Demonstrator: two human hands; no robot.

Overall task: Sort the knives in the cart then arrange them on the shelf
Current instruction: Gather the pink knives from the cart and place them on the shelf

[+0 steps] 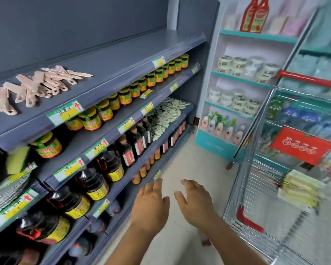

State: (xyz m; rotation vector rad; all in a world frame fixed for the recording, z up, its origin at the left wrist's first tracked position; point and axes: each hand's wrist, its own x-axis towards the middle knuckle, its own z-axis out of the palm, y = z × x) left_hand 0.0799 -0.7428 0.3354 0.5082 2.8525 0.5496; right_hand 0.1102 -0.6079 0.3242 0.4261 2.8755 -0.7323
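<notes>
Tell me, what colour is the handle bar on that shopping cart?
Red. The cart's handle bar shows best in the head view, at the right, above the silver wire basket.

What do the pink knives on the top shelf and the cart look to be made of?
Pink knives: apparently matte plastic, one even pale pink all over, no metallic shine. Cart: bright metal wire, probably chromed or polished steel, with shiny thin rods in a grid; its red handle looks like plastic.

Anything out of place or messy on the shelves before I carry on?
The pink knives on the top shelf lie in a loose, overlapping pile, pointing different ways. The sachets two shelves down are also jumbled. Jars and bottles stand in rows.
</notes>
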